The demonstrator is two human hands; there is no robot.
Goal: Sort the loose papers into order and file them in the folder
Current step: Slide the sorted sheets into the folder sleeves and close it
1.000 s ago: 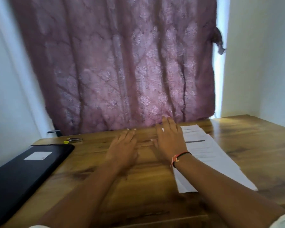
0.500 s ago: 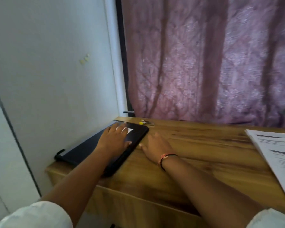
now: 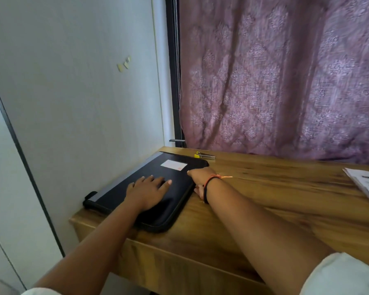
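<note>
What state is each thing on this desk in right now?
black folder: closed, lying flat at the desk's left end.
left hand: flat on the folder's cover, fingers straight.
right hand: at the folder's right edge; fingers hidden, so hold unclear.
loose papers: stacked at the desk's right side, not yet filed.
small metal tool: lying untouched beyond the folder.
curtain: drawn across the window.

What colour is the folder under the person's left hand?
The folder is black, with a small white label near its far end; the head view shows it.
</note>
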